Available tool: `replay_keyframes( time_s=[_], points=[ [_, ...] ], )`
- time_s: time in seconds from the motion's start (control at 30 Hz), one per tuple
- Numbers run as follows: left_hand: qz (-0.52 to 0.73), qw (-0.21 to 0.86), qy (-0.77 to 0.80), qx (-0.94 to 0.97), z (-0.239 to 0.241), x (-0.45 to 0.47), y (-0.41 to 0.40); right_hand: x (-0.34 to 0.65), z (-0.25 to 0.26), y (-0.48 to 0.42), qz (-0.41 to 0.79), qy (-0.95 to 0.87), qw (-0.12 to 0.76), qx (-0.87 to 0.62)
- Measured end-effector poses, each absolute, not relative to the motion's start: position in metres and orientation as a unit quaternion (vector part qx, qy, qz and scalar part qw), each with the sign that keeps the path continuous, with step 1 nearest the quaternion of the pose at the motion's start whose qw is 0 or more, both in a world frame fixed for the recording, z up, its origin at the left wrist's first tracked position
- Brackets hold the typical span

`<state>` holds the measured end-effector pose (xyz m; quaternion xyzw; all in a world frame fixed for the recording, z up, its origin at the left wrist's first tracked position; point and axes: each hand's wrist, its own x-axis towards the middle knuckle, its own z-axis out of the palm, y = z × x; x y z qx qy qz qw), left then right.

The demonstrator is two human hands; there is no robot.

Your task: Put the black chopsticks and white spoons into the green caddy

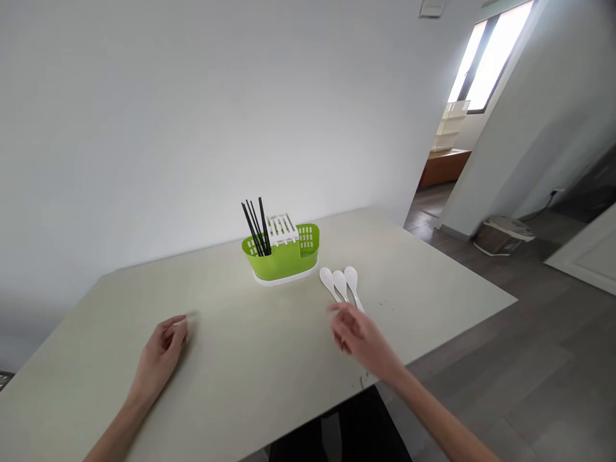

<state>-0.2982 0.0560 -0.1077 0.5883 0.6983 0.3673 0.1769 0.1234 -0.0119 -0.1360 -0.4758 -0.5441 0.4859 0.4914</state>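
Note:
A green cutlery holder (283, 260) with a white base and a white slotted insert (282, 229) stands on the beige table (240, 372) near the wall. Several black chopsticks (255, 228) stick up from its left side. Three white spoons (339, 282) lie side by side just right of the holder, bowls toward the wall. My right hand (359, 337) hovers over the spoon handles, fingers apart and holding nothing. My left hand (161, 356) rests on the table at the left, fingers loosely curled and empty.
A white wall runs behind the table. The table's right edge drops to a dark wooden floor. Beyond it a doorway shows a bright window, a wooden bench (443, 167) and a flat box (503, 234) on the floor.

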Motion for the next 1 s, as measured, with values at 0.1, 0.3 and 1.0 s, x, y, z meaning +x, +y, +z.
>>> replay_keyframes(
  time_s=[0.1,0.3,1.0],
  points=[
    [0.358,0.192,0.702,0.585,-0.105,-0.313,0.028,0.164,-0.121,0.018,0.313,-0.552,0.488,-0.599],
    [0.350,0.176,0.697,0.600,-0.112,-0.317,0.020,0.208,-0.124,0.093,0.214,-0.556,0.283,-0.752],
    [0.333,0.169,0.670,0.642,-0.110,-0.314,0.018,0.211,-0.022,0.108,0.197,-0.601,0.406,-0.660]
  ],
)
